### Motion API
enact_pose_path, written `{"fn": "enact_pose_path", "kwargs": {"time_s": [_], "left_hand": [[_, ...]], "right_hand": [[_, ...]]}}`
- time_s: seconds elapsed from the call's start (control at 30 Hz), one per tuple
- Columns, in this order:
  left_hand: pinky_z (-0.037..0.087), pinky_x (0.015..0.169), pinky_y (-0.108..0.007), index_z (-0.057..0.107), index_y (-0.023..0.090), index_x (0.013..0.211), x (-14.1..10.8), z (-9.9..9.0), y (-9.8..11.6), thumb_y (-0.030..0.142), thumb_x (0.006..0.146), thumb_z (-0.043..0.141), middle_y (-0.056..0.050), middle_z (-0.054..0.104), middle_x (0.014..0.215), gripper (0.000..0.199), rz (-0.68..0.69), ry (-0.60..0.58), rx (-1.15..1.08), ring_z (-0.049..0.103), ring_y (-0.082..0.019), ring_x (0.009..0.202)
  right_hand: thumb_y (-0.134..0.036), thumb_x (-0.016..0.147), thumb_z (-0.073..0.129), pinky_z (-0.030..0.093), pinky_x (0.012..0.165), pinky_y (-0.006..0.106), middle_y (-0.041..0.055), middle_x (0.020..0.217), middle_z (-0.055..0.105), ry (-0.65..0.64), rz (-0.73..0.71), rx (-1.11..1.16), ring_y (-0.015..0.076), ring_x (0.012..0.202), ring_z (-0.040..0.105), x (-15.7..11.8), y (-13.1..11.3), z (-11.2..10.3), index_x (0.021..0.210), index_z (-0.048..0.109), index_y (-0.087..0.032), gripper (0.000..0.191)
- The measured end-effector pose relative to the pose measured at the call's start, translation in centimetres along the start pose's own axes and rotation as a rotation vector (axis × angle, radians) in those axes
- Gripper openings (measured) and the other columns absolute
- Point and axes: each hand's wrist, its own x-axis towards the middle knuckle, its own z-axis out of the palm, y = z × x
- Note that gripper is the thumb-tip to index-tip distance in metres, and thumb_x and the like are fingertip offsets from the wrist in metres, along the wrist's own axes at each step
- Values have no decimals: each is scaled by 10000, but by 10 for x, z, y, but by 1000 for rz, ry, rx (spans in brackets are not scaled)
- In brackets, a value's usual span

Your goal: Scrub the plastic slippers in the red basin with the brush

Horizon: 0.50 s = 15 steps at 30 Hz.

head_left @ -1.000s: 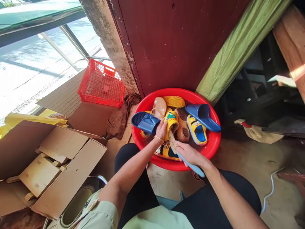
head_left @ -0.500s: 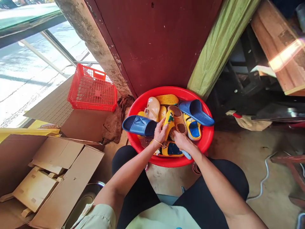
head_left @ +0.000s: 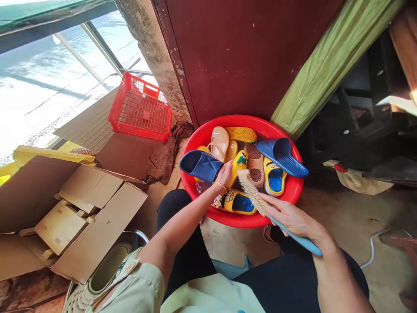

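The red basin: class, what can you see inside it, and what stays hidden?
Blue slippers, yellow slippers, a beige sandal and brown soles show. The left hand partly hides the pile. Most of the floor of the basin is covered; what lies there cannot be told.

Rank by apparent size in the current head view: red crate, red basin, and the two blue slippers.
1. Red basin
2. Red crate
3. Right-hand blue slipper and left-hand blue slipper: too alike to rank.
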Motion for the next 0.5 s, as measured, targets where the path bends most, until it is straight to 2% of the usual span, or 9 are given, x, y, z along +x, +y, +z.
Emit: {"fn": "enact_pose_path", "kwargs": {"time_s": [0.07, 0.13, 0.2, 0.27, 0.37, 0.43, 0.5], "left_hand": [[503, 1018, -382, 734, 156, 1103, -1, 1, -5, 536, 930, 563, -87, 753, 1098, 451, 36, -55, -11, 664, -253, 1079], [508, 1002, -376, 747, 156, 1078, -2, -1, -9, 540, 912, 587, -78, 759, 1072, 448, 79, -80, 14, 659, -259, 1085], [516, 977, -378, 759, 164, 1077, -4, -4, -10, 558, 917, 570, -71, 765, 1042, 465, 107, -65, 74, 661, -270, 1080], [522, 954, -382, 762, 172, 1104, -8, -7, -8, 570, 940, 524, -78, 766, 1047, 492, 138, -64, 139, 670, -277, 1063], [516, 958, -376, 756, 183, 1148, -14, -10, 5, 563, 968, 482, -96, 757, 1105, 501, 256, -89, 224, 680, -268, 1053], [500, 995, -378, 743, 192, 1177, -16, -13, 18, 555, 987, 453, -107, 740, 1151, 502, 393, -50, 275, 671, -257, 1081], [459, 1068, -393, 719, 206, 1218, -14, -16, 31, 545, 999, 436, -114, 701, 1232, 492, 573, 0, 352, 633, -251, 1168]], "right_hand": [[-438, 994, 433, 543, 644, 267, 73, 1011, 759, 137, -106, -121, 167, 688, 676, 15, 0, 7, 1564, 410, -253, 600], [-363, 990, 423, 545, 793, 326, 101, 1072, 761, 259, -163, -317, 233, 878, 714, 39, -2, 14, 1556, 426, -270, 573], [-332, 993, 410, 535, 811, 371, 121, 1042, 770, 345, -89, -494, 282, 919, 721, 66, -3, 12, 1572, 390, -290, 581], [-324, 1003, 383, 530, 794, 395, 164, 969, 771, 491, 43, -558, 312, 897, 727, 86, -2, 0, 1593, 345, -226, 599], [-344, 1006, 374, 527, 802, 399, 184, 1002, 765, 643, 117, -518, 319, 909, 726, 102, 6, -22, 1567, 400, -193, 582], [-365, 1005, 383, 533, 786, 364, 153, 1036, 765, 683, 46, -411, 286, 877, 729, 104, 11, -28, 1551, 428, -214, 569], [-400, 1006, 383, 543, 701, 326, 115, 979, 770, 663, -18, -232, 237, 719, 721, 103, 12, -25, 1557, 410, -216, 582]]}}
